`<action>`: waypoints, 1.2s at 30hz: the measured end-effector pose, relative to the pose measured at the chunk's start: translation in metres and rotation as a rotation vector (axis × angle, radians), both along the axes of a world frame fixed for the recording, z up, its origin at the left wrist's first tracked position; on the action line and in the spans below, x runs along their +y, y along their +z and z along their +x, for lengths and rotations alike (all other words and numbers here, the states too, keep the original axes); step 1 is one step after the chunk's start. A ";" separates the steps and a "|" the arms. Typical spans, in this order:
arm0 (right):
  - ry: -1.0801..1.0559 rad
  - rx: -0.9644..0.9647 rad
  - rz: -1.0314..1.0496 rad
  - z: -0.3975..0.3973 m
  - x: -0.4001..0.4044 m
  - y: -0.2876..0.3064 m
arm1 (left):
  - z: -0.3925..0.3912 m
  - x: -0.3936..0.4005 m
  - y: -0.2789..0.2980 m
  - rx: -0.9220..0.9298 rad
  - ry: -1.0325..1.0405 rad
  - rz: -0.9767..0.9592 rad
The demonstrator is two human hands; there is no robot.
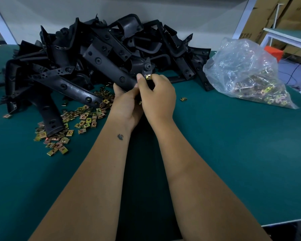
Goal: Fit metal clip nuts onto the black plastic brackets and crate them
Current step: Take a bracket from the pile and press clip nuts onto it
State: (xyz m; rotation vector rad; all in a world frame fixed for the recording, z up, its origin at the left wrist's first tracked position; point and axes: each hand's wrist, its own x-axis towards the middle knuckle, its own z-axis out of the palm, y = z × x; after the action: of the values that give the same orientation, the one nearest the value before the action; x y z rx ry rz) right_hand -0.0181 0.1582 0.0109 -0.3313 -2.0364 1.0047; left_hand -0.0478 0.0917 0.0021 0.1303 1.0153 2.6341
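we hold the bracket [147,66] up over the green table [215,136], left hand [127,103] gripping its body. right hand [157,98] pinches the clip nut [148,77] on its tab; push it square till seated. loose nuts [80,119] left, bracket pile [97,54] beyond.

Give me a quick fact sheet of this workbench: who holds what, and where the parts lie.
surface: green table mat
left hand: grips the held black plastic bracket
right hand: pinches a brass-coloured metal clip nut at the bracket's end
bracket pile: heaped at the back
loose clip nuts: scattered left of the hands
clear plastic bag of clip nuts: right side
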 end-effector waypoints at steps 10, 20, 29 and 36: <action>0.224 -0.137 -0.120 -0.004 -0.003 -0.001 | -0.013 -0.016 0.005 0.014 0.146 -0.025; 0.432 -0.496 0.410 -0.008 -0.010 -0.014 | -0.031 -0.052 0.008 0.031 0.273 0.079; 0.269 -0.505 0.609 -0.010 -0.002 -0.013 | -0.030 -0.045 0.007 0.005 0.205 0.018; 0.165 -0.472 0.549 -0.007 0.010 -0.013 | -0.028 -0.043 0.006 -0.010 0.165 0.052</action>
State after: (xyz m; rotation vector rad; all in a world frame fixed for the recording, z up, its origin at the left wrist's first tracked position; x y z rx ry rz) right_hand -0.0253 0.1685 -0.0016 -0.1097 -2.7026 0.4412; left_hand -0.0758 0.0490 0.0084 0.0470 0.9933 2.8076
